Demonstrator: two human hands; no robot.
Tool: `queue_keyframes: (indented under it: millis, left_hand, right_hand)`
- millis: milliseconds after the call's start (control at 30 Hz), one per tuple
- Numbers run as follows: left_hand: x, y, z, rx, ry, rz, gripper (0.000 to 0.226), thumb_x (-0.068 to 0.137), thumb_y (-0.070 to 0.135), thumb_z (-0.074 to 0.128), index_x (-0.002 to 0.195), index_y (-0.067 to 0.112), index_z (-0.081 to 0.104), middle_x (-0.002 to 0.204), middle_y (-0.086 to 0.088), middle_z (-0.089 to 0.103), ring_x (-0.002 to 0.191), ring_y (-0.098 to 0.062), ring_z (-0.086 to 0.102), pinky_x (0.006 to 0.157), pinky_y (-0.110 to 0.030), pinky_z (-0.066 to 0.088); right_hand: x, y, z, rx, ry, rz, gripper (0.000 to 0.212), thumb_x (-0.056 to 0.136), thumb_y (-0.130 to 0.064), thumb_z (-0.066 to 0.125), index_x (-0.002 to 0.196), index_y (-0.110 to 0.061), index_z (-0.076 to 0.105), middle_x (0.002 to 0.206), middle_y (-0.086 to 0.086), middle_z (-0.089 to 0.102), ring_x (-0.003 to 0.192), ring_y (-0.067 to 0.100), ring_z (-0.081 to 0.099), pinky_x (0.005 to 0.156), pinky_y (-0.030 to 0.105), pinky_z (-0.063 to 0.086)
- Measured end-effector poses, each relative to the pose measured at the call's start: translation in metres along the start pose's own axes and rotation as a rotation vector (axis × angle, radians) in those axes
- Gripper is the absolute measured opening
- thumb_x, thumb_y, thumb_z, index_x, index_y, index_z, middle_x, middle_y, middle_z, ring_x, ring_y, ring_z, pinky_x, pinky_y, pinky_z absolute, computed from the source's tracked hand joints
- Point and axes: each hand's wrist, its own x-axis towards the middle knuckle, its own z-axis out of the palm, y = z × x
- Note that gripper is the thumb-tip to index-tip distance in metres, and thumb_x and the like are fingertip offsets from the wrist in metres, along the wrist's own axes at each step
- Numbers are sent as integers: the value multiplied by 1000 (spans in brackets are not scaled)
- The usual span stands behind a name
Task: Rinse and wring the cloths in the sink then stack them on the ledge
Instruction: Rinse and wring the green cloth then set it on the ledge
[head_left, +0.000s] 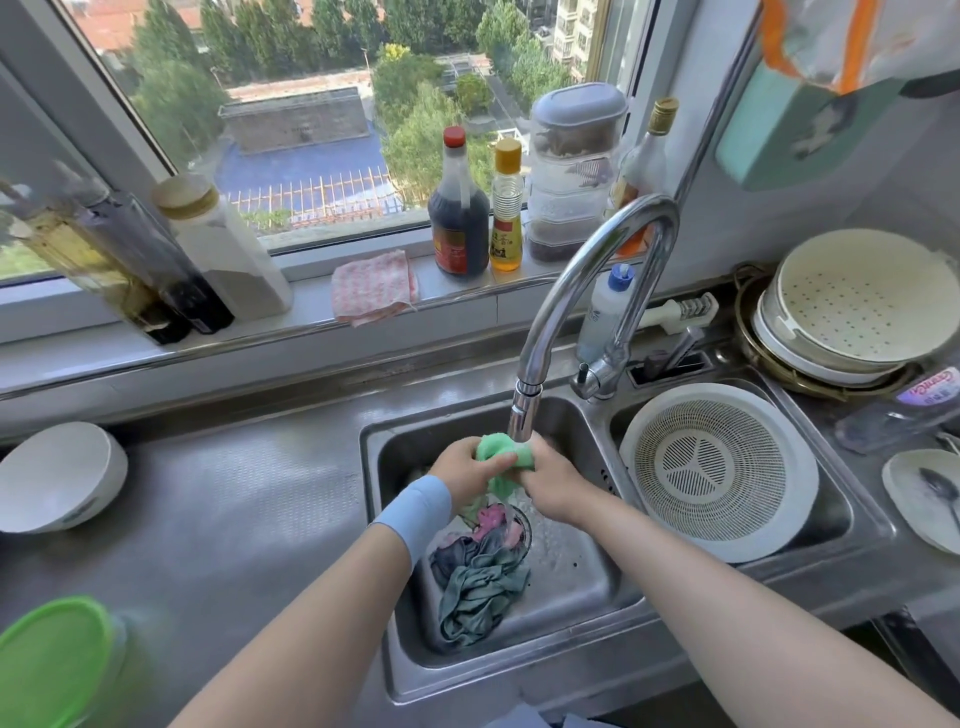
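In the left basin of the steel sink (576, 577), a green cloth (500, 457) was held bunched under the faucet (597, 270).

Both hands had hold of it. The left hand (462, 470), above a blue wristband (415, 506), curled its fingers round one end, and the right hand (550, 486) closed round the other, close beneath the spout. The aim was apparently for the water to run through the wad and fall into the basin. Below them a heap of grey, teal and pink cloths (480, 582) lay over the drain, not yet handled. A white colander (719, 470) filled the right basin, leaving no working room there. On the window ledge (306, 283) one pink-checked cloth (374, 286) lay folded flat, probably the start of the stack. A white jar (223, 249) to its left and a dark sauce bottle (460, 228) to its right hemmed in that spot, so a stack would have to rise rather than spread.
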Motion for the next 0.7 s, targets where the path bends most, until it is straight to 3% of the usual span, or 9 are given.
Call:
queue_keyframes:
  millis: [67, 167, 233, 333, 400, 467, 533, 600, 700]
  left_hand:
    - [0, -5, -3, -242, 17, -44, 53, 82, 19, 79, 127, 18, 51, 121, -10, 62, 102, -24, 68, 85, -39, 59]
    - [-4, -11, -6, -319, -147, -68, 73, 85, 0, 69, 140, 39, 42, 127, -11, 59, 110, -33, 66, 82, -45, 60]
    - [-9, -7, -3, -399, -267, -84, 63, 89, -8, 60, 139, 31, 52, 125, -16, 64, 107, -32, 68, 81, -45, 60]
    - [-8, 2, 2, -234, -139, -56, 34, 91, -5, 62, 123, 6, 64, 111, -20, 71, 87, -23, 72, 75, -32, 61]
    - [-4, 2, 5, -103, -58, -33, 20, 92, 7, 67, 111, 3, 70, 102, -20, 73, 72, -19, 69, 67, -28, 60]
    - [-2, 4, 6, -24, -8, -24, 17, 92, 22, 69, 101, 9, 74, 92, -15, 76, 62, -17, 65, 60, -28, 57]
    - [0, 7, 6, 51, 27, -25, 23, 92, 36, 68, 85, 15, 75, 74, -7, 74, 56, -16, 62, 56, -28, 54]
    - [0, 9, 5, 112, 72, -32, 36, 95, 41, 62, 71, 17, 70, 59, 0, 66, 51, -15, 57, 54, -24, 49]
    - [-2, 9, 7, 73, 52, -53, 36, 99, 36, 55, 87, 7, 72, 82, -11, 75, 75, -26, 72, 72, -34, 60]
  right_hand:
    - [-1, -11, -4, 43, 10, 21, 20, 91, -34, 55, 111, -33, 56, 96, -7, 65, 83, 11, 62, 74, 40, 55]
    - [-4, -17, -7, 113, -4, 137, 15, 99, -43, 49, 95, -32, 58, 69, -9, 54, 53, 7, 45, 46, 25, 35]
    - [-6, -15, -8, 77, 12, 134, 26, 101, -47, 46, 98, -28, 64, 70, -9, 57, 54, 7, 50, 48, 25, 40]
    - [-10, -9, -8, -31, 48, 98, 36, 105, -45, 39, 103, -22, 67, 90, -1, 66, 81, 18, 61, 75, 36, 49]
    - [-11, -6, -9, -79, 60, 105, 38, 106, -40, 34, 113, -18, 64, 100, 5, 65, 90, 24, 62, 82, 39, 51]
    - [-14, -4, -7, 70, 36, 119, 31, 100, -37, 38, 124, -24, 52, 111, 11, 65, 93, 26, 66, 76, 42, 56]
    - [-14, 0, -8, 308, -16, 119, 39, 94, -30, 45, 133, -34, 44, 117, 8, 65, 93, 18, 66, 67, 28, 54]
    - [-17, -1, -9, 338, -61, 94, 30, 101, -16, 46, 128, -28, 49, 100, 0, 64, 78, 6, 61, 57, 15, 46]
    - [-12, -3, -6, 204, 25, 134, 6, 100, -21, 51, 101, -25, 55, 88, -1, 60, 70, 7, 54, 57, 20, 42]
